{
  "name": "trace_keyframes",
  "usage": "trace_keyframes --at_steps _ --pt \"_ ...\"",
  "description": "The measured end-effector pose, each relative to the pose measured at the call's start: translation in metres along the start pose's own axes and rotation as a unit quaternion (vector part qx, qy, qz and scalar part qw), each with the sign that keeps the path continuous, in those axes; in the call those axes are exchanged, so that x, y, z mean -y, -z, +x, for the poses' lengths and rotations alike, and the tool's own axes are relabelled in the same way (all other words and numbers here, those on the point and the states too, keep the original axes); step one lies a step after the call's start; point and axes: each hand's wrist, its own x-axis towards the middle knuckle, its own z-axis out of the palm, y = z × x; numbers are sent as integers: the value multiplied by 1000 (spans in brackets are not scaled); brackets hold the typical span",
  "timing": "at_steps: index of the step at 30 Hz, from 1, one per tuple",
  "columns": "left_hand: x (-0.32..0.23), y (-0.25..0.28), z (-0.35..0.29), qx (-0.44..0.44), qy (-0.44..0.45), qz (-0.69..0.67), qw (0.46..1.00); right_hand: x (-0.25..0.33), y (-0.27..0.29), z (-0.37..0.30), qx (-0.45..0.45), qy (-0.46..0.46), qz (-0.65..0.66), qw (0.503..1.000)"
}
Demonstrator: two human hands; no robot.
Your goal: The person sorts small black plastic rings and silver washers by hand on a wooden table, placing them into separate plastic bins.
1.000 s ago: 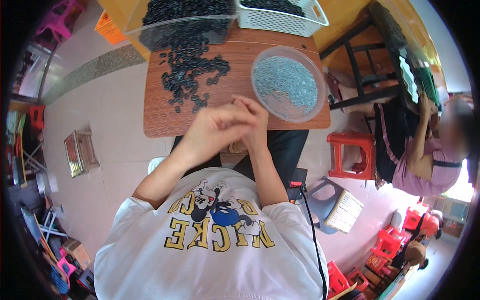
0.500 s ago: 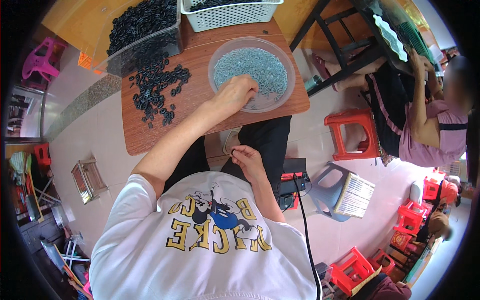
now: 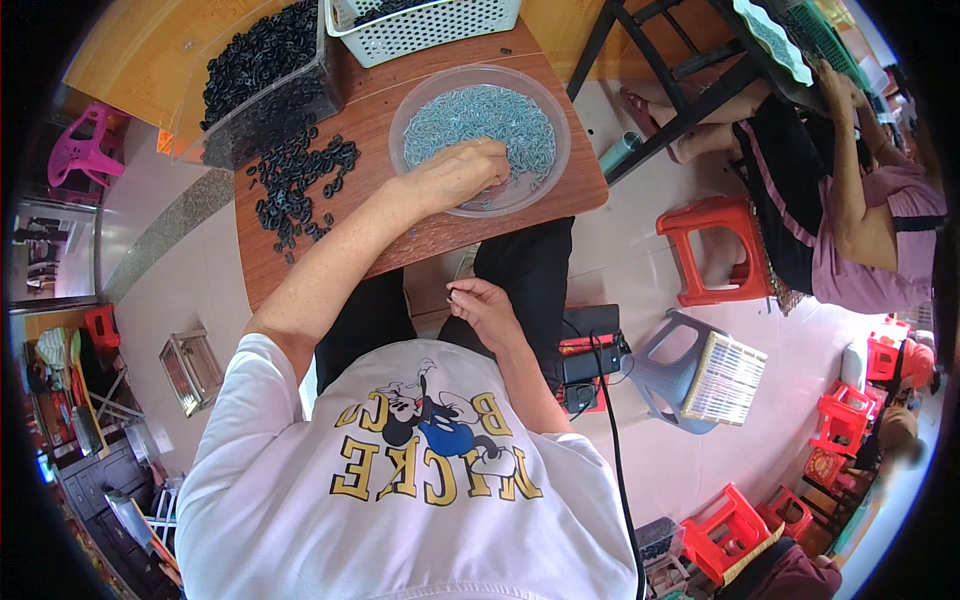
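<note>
My left hand (image 3: 452, 176) reaches over the near rim of a clear round plastic bowl (image 3: 563, 150). Its fingers are curled together down among small silvery-blue screw-like pins (image 3: 480, 112), so whatever they pinch is hidden. Lower down, in front of my lap, my right hand (image 3: 487, 312) pinches a small black oval piece (image 3: 450, 295) between thumb and fingertips. A loose heap of similar black pieces (image 3: 290, 190) lies on the brown wooden table (image 3: 375, 115), left of the bowl.
A clear bin (image 3: 325, 85) full of black pieces and a white perforated basket (image 3: 440, 35) stand at the table's far side. Red stool (image 3: 715, 250), grey-blue stool (image 3: 670, 365) and a black cable (image 3: 615, 470) are on my right. Another person (image 3: 860, 230) sits working at far right.
The view has shifted slightly, moving the table a little left and up in the picture. My left hand stays in the bowl, and my right hand keeps its pinch on the black piece.
</note>
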Motion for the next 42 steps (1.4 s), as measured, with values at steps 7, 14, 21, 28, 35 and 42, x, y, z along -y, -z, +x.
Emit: trace_keyframes --at_steps 7,14,21,28,35,42 --pt "-13 11 -30 -123 252 -440 853 17 -16 -9 -6 60 34 998" --pt "-26 17 -71 -224 312 -745 545 78 -70 -3 -21 156 14 987" --pt "-24 19 -87 -226 288 -756 543 93 -96 18 -20 179 4 984" --pt "-24 20 -81 -200 310 -544 754 89 -102 7 -73 211 -145 964" --pt "-28 24 -55 -179 305 -433 829 102 -87 -3 -126 251 -87 956" --pt "-46 30 -66 -149 318 -443 825 119 -81 12 -190 306 -314 879"
